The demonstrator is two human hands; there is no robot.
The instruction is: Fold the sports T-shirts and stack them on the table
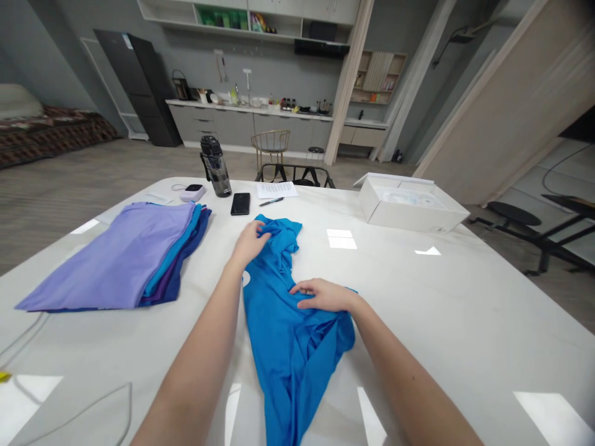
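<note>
The left hand (250, 243) is closing around a bunched top edge of the blue shirt (290, 347) – gripping it firmly; the right hand (324, 295) is lying open across the fabric – pressing, not gripping.

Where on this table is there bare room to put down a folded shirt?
The widest free patch of the white table lies right of the blue shirt, in front of the white box. A narrower gap runs between the shirt and the folded lavender stack. The far edge is crowded: water bottle, black phone, paper, pen.
</note>
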